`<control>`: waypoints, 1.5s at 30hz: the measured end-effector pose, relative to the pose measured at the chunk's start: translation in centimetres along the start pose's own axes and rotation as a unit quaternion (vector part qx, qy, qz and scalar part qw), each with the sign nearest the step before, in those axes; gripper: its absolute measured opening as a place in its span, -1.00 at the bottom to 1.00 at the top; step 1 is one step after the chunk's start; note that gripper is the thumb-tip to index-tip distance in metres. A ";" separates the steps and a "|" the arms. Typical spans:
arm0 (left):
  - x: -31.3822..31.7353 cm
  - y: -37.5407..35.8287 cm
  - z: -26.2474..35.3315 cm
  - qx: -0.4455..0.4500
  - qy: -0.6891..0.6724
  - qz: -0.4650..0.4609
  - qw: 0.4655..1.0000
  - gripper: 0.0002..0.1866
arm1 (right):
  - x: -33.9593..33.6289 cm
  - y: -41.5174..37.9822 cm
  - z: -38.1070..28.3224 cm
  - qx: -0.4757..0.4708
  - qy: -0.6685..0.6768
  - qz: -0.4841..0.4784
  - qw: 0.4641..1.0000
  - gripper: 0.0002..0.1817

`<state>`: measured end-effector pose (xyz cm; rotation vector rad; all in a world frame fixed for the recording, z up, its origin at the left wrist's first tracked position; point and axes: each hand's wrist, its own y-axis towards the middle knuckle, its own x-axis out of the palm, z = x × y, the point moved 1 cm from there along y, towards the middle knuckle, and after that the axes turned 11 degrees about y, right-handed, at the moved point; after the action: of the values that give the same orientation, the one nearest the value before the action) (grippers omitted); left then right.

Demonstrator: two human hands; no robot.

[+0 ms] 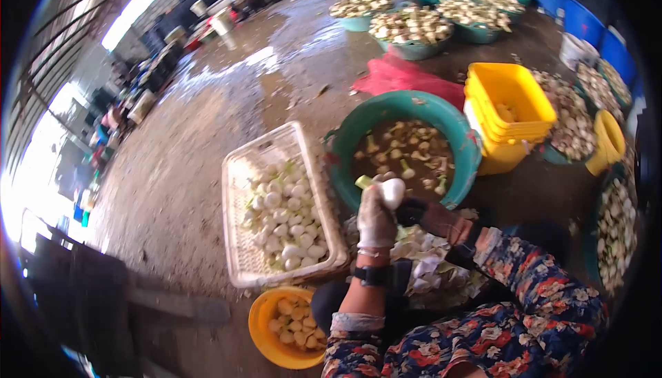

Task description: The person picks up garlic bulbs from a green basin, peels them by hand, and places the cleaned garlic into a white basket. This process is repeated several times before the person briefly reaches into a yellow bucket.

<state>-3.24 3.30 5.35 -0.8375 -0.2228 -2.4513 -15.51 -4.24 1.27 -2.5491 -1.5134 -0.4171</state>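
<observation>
My left hand (376,225), in a pale glove, is closed round a white garlic bulb (393,193) with a short green stem. Beside it, my right hand (445,222), in a dark glove, has its fingers curled close to the bulb; what they hold, if anything, I cannot make out. Just beyond both hands stands a green tub (338,171) with loose bulbs in murky water or on its dark bottom. A heap of papery peelings (431,264) lies below my hands. To the left, a white plastic crate (234,233) holds many clean white bulbs.
A yellow bowl (258,336) of bulbs sits near my left knee. Stacked yellow buckets (500,140) and red netting (396,75) are beyond the tub. More basins of bulbs (414,26) stand at the back and right. Wet floor (186,150) stretches left; people sit along the far wall.
</observation>
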 end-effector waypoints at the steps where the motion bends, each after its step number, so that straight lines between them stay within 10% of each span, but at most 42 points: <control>1: -0.6 -0.2 0.9 0.136 0.288 0.019 0.948 -0.63 | 0.3 -0.3 0.1 0.046 -0.028 0.020 0.998 -0.78; 2: -0.9 0.6 1.4 0.059 0.116 0.105 0.986 -0.63 | 0.1 -0.3 0.8 0.089 -0.059 0.039 0.993 -0.81; 8: -5.8 0.0 15.4 0.178 0.288 0.229 0.913 -0.57 | -5.6 -1.1 4.9 0.024 -0.181 0.085 0.979 -0.78; 14: -27.5 -2.1 18.4 0.047 0.531 0.420 0.734 -0.51 | -9.2 -0.2 4.4 0.052 -0.180 0.184 0.965 -0.88; 20: -33.4 -0.1 13.4 -0.243 0.702 0.391 0.544 -0.33 | -9.0 0.7 5.4 0.165 -0.094 0.233 0.954 -0.92; 22: -37.9 1.6 11.0 -0.259 0.701 0.349 0.565 -0.28 | -9.1 0.8 5.4 0.176 -0.158 0.202 0.950 -0.92; 25: -37.7 3.3 10.5 -0.350 0.781 0.310 0.415 -0.29 | -9.2 1.0 5.7 0.199 -0.124 0.191 0.953 -0.90; 29: -41.5 3.9 8.8 -0.309 0.832 0.305 0.344 -0.39 | -8.6 1.1 6.4 0.164 -0.149 0.175 0.959 -0.90; 33: -38.5 2.3 11.9 -0.308 0.806 0.332 0.383 -0.60 | -9.5 0.5 8.5 0.193 -0.125 0.108 0.967 -0.87; 35: -39.9 -1.8 13.7 -0.097 0.673 0.373 0.632 -0.63 | -7.2 0.9 5.7 0.180 -0.235 0.106 0.949 -0.85; 36: -32.9 -3.5 17.1 -0.051 0.645 0.384 0.659 -0.70 | -6.7 0.8 4.8 0.187 -0.234 0.116 0.947 -0.83; 39: -27.7 -10.7 20.6 0.041 0.728 0.419 0.540 -0.73 | -8.7 1.3 5.7 0.144 -0.249 0.098 0.953 -0.78; 41: -25.1 -15.3 21.3 -0.071 0.808 0.401 0.426 -0.64 | -9.3 1.6 5.1 0.118 -0.269 0.120 0.948 -0.83; 45: -24.1 -17.9 21.0 -0.084 0.810 0.407 0.413 -0.42 | -12.8 3.8 6.4 0.080 -0.268 0.167 0.946 -0.83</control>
<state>14.03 35.46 7.63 1.3223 0.9227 -1.2588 -16.95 -15.02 -8.76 -2.8391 -1.1321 0.4591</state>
